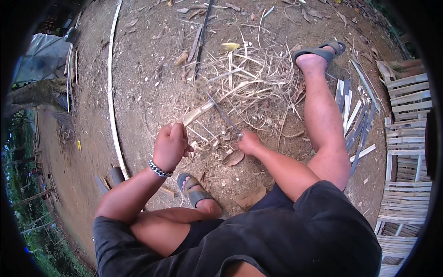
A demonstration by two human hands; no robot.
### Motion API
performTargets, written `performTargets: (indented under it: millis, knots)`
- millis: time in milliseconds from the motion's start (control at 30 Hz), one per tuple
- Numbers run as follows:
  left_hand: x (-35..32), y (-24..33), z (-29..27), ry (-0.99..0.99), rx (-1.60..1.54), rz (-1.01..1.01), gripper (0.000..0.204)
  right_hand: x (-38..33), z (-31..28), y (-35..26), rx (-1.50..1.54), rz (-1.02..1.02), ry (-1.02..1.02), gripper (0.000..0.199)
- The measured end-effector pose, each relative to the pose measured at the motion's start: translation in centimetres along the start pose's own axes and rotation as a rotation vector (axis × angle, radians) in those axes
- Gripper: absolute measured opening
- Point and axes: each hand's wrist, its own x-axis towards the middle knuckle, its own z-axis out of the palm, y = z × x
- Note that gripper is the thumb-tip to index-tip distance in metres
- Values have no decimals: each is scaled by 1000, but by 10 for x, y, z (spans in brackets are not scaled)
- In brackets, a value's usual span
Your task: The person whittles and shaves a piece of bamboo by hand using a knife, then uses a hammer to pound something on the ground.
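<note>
Black shirt (290, 233) foremost, our left grip (169, 147) clasps a pale strip (192, 116), our right grip (249, 142) a knife (226, 117). We should shave shallowly.

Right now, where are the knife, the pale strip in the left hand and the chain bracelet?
Knife (226, 117): head view, mid-blade.
Pale strip (192, 116): head view, broad held part.
Chain bracelet (158, 169): head view, middle links.
</note>
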Motion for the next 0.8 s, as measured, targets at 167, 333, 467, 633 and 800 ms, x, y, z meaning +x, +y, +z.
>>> performTargets:
  millis: [167,333,467,633,800]
  knots:
    - [2,-9,-12,37,-113,-20,35,-30,6,-41,33,-85,89,33]
    - [19,-4,-35,103,-271,-80,29,12,21,25,13,72,96,19]
    - [25,-19,-68,155,-380,-164,26,8,13,22,259,51,-31,16]
    - [24,-38,-86,130,-10,-24,26,-10,17,-4,319,53,34,30]
    - [16,-52,-96,96,337,40,33,-6,17,-2,141,46,100,22]
